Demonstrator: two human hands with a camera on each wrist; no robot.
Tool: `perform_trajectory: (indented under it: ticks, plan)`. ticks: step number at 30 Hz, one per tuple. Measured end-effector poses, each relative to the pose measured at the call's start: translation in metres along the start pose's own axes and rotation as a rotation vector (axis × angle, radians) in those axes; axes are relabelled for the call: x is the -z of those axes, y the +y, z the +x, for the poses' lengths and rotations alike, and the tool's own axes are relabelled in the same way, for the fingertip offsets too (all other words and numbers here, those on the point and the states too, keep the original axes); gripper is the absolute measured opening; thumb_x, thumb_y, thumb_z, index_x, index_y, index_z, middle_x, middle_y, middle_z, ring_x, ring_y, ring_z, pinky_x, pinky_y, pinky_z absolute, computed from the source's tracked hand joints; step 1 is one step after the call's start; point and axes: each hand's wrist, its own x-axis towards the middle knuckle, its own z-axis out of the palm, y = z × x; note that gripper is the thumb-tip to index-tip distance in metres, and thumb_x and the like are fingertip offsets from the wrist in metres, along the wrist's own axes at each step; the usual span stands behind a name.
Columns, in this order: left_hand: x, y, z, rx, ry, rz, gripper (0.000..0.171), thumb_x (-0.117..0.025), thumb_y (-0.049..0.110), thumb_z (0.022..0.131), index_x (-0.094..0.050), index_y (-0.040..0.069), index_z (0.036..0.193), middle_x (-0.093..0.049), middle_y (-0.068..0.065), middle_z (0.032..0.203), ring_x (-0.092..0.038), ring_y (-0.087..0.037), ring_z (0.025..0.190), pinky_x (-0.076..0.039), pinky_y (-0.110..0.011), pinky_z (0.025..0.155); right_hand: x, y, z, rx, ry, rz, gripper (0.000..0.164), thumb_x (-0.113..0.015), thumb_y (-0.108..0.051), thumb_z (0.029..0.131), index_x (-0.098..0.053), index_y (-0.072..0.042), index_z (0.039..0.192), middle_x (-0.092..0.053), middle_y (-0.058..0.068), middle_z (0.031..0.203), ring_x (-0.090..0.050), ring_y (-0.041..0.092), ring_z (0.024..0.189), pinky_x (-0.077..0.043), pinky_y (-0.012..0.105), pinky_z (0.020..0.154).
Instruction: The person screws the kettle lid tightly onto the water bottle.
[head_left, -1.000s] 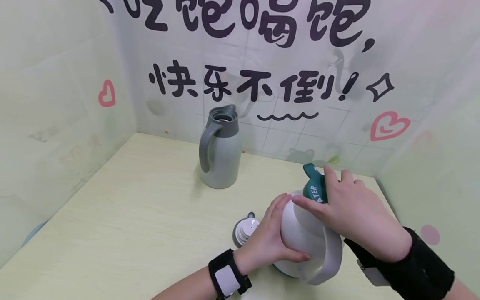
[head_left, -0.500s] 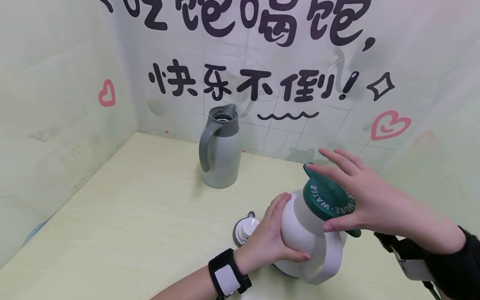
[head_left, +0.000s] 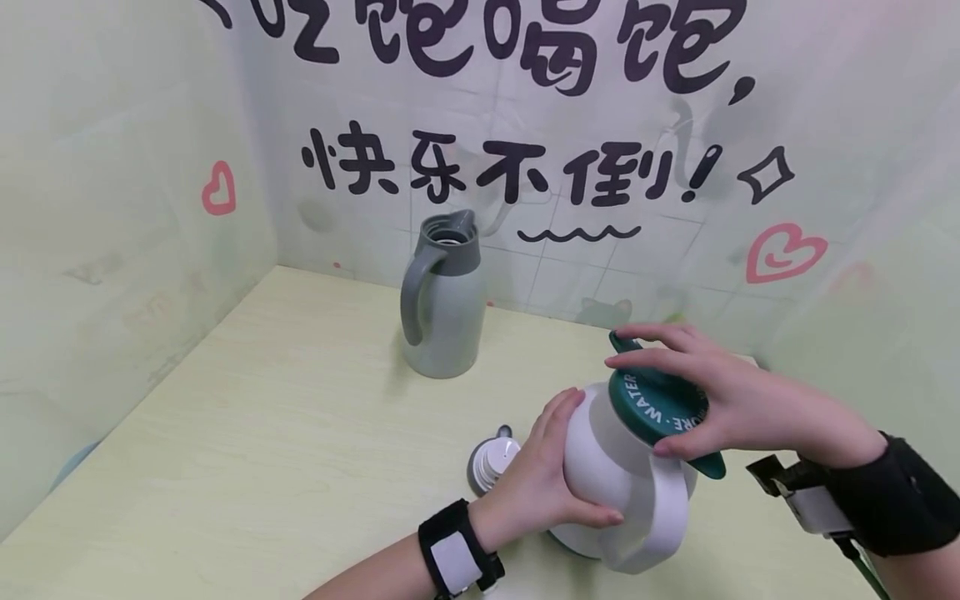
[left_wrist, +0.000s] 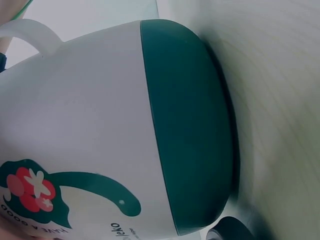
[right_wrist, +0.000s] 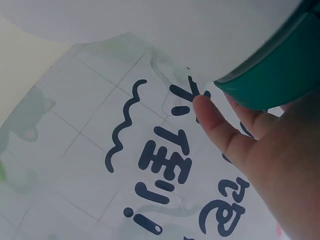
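Observation:
A white thermal jug (head_left: 600, 454) stands at the right front of the table, its pale handle (head_left: 667, 517) facing me. My left hand (head_left: 543, 475) grips its body from the left, thumb in front. On top sits a dark green lid (head_left: 641, 408) with white lettering. My right hand (head_left: 720, 396) grips this lid, thumb on the near edge and fingers over the far side. In the right wrist view the lid (right_wrist: 275, 75) partly hides some fingers of that hand (right_wrist: 285, 155). The left wrist view shows the jug's green base (left_wrist: 190, 130) on the table.
A grey thermal jug (head_left: 450, 308) without a lid stands at the back, handle to the left. Left of my left hand lies a grey and white stopper (head_left: 493, 458), partly hidden by it. A printed wall sheet (head_left: 480, 108) closes the table's back.
My right hand let go of the far edge of the lid, spread its fingers while moving right, then closed on the lid again. The left hand kept its hold.

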Motion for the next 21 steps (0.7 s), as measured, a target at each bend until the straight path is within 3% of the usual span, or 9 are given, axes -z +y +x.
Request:
perform_trajectory:
  ticks: [13, 21]
  plan:
    - [0.000, -0.001, 0.001, -0.022, 0.012, 0.006, 0.120, -0.088, 0.043, 0.063, -0.007, 0.032, 0.151, -0.016, 0.006, 0.152, -0.037, -0.016, 0.124, -0.041, -0.037, 0.096, -0.008, -0.010, 0.001, -0.114, 0.110, -0.163, 0.060, -0.081, -0.045, 0.073, -0.059, -0.028, 0.127, -0.045, 0.000, 0.128, -0.046, 0.021, 0.106, -0.051, 0.036, 0.070]
    - [-0.001, -0.001, 0.001, -0.028, 0.012, 0.017, 0.121, -0.088, 0.044, 0.063, -0.007, 0.030, 0.151, -0.015, 0.005, 0.153, -0.036, -0.017, 0.126, -0.040, -0.038, 0.098, -0.017, -0.024, 0.001, -0.253, 0.177, -0.260, 0.058, -0.074, -0.054, 0.076, -0.061, -0.025, 0.124, -0.047, 0.002, 0.124, -0.046, 0.024, 0.103, -0.048, 0.041, 0.069]
